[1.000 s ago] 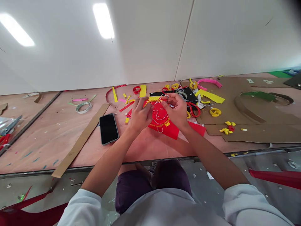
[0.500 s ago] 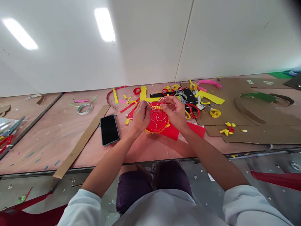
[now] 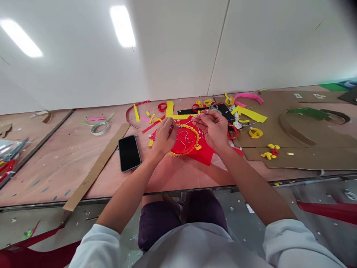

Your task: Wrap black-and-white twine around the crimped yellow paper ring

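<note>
Round red paper disc (image 3: 185, 140) lay flat on a red paper sheet (image 3: 203, 156), between the hands, its rim edged in yellow beading and its face crossed by a wavy silver-white cord. Being round, the disc showed no long axis. A loose length of the cord (image 3: 195, 119) rose from its upper left edge and ran up and to the right, toward the black sheet (image 3: 220, 108).

Right hand (image 3: 213, 128) hung above the disc's upper right, thumb and fingers pinched almost closed on the cord. Left hand (image 3: 165, 137) curled at the disc's left edge, fingers nearly closed; whether it gripped the cord or the disc could not be told.

Nearby on the wooden table (image 3: 69, 178): a black phone (image 3: 129, 153) left of the left hand, a cardboard strip (image 3: 96, 167) beyond it, and red-handled scissors (image 3: 232, 131) just right of the right hand.
</note>
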`<action>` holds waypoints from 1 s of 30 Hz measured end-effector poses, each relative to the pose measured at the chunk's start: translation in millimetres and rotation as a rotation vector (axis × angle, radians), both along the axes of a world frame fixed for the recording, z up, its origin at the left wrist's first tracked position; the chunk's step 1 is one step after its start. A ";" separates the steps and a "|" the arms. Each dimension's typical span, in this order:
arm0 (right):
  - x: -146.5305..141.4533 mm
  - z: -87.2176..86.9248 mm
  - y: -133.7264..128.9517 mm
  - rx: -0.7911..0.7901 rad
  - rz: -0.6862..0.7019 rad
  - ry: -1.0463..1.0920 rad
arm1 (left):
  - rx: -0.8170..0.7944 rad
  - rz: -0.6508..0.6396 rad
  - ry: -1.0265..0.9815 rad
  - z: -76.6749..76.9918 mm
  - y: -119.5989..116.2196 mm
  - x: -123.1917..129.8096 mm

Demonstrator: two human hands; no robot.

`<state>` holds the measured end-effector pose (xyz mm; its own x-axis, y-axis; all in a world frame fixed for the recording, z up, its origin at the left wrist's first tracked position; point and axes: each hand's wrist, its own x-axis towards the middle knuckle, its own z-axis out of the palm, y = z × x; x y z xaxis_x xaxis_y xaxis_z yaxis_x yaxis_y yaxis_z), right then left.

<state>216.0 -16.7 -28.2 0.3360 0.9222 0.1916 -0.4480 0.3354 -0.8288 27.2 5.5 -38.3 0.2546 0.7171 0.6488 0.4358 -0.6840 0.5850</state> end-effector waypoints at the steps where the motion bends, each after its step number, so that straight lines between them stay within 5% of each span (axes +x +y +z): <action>1: 0.1 0.7 -0.1 -0.003 -0.014 0.005 | -0.002 -0.003 0.006 0.2 -0.1 -0.6; 14: 9.3 2.4 0.8 0.020 -0.106 -0.183 | -0.018 -0.026 0.002 3.8 0.4 -0.7; 24: 4.1 15.6 -27.2 0.134 0.376 -0.551 | -0.008 -0.112 -0.042 10.7 2.1 -4.3; 30: 9.9 15.6 -28.4 0.149 0.462 -0.539 | 0.027 -0.100 -0.066 13.4 0.8 -4.8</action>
